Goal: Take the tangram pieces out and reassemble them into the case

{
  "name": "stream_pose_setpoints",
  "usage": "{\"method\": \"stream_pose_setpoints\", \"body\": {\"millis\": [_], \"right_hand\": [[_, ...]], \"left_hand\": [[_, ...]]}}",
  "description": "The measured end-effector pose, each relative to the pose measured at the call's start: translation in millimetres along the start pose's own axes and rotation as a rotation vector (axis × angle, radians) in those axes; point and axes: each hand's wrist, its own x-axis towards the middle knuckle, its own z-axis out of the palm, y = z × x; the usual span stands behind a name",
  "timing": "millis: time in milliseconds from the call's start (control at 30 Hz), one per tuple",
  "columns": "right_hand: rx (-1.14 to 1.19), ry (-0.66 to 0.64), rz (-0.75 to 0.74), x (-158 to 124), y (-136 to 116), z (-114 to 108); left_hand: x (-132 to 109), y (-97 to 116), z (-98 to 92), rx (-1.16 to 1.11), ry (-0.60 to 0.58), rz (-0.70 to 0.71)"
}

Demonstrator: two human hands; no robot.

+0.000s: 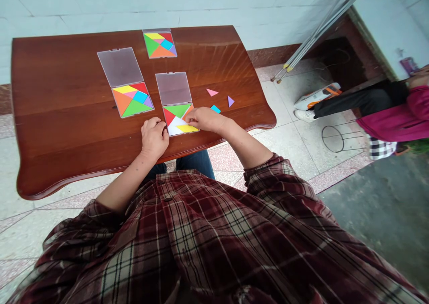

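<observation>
An open tangram case [173,89] lies near the table's front edge, its clear lid folded back. Inside its tray are a green triangle [177,110], a red triangle [169,115] and a yellow parallelogram [187,128]; part of the white bottom shows. My right hand [205,118] reaches over the tray's right side, fingers closed on an orange tangram piece [189,110] that they partly hide. Curled on the table, my left hand [154,136] rests beside the tray's lower left edge. Right of the case lie a pink triangle [212,92], a purple triangle [230,101] and a blue square [215,109], partly covered.
Two filled tangram cases, one at left [133,99] and one at the back [160,44], lie open on the wooden table [67,81]. Crutches [284,67] lean against the wall. A seated person [395,112] is at right, near a wire stand [332,139].
</observation>
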Motion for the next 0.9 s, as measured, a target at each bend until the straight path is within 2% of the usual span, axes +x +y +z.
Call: {"method": "stream_pose_setpoints", "body": {"millis": [133, 367, 533, 733, 900], "right_hand": [[0.044, 0.082, 0.021, -2, 0, 1], [-0.049, -0.008, -0.018, -1, -10, 10], [-0.071, -0.005, -0.013, -3, -14, 19], [-0.024, 0.031, -0.006, -4, -11, 26], [0.115, 0.099, 0.023, -11, -9, 20]], "left_hand": [[0, 1, -1.1, -0.004, -0.004, 0.000], [-1, 0, 0.2, 0.009, 0.014, 0.004], [-1, -1, 1.6, 0.012, 0.020, 0.008], [0, -3, 2.2, 0.035, 0.034, 0.023], [0, -5, 2.6, 0.036, 0.034, 0.033]]}}
